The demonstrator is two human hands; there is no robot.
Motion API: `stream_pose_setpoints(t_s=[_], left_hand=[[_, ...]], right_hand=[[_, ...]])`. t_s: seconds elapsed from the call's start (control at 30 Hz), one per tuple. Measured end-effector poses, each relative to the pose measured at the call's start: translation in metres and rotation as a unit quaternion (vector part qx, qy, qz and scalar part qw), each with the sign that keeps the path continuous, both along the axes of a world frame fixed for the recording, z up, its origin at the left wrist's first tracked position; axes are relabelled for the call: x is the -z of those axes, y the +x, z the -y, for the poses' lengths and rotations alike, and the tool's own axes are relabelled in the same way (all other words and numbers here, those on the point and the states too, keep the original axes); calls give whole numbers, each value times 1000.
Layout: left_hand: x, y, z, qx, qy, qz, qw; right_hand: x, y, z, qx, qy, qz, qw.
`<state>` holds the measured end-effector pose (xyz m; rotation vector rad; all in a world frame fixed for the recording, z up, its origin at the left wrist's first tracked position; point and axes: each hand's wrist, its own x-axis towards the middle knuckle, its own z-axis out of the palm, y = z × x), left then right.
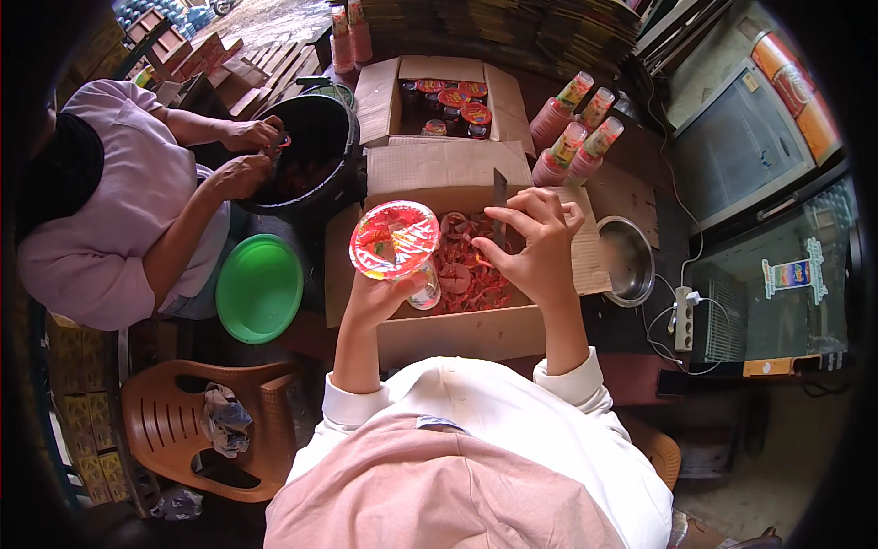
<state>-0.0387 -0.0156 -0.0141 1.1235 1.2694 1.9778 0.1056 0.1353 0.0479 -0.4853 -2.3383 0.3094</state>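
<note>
The left hand [377, 302] grips a film-lidded plastic cup [395, 240], held tilted above the near cardboard box [457, 337]; the lid hides most of its fingers. The right hand [541, 233] pinches one thin dark blade [499, 190] between thumb and fingers, its lower end partly covered. Red scraps [471, 285] fill the box, too tangled to count. Its right flap reaches the rim of one steel bowl [627, 291]; beyond this, a dark strip of desk [631, 322] lies bare toward one power strip [683, 320]. Four cup stacks [551, 123] stand farther back, two more near the top edge. The far carton [380, 105] partly hides its lidded cups. At left, a co-worker's two hands meet over one black bucket [346, 137], its contents dim, near one green basin [259, 288].
</note>
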Motion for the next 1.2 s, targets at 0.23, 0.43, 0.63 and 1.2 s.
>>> stream_pose_setpoints(t_s=[0.23,0.43,0.63,1.2], left_hand=[[7,1,-1,28,1,24,999],[6,15,-11,-20,34,47,998],[-15,21,-14,-81,5,-90,993],[5,12,-9,-80,-133,-186,970]], right_hand=[[5,-1,-5,2,-40,-20,999],[3,-10,29,-73,-211,-242,944],[-4,-16,43,-39,-127,-255,958],[-3,-23,45,-26,-104,-269,957]])
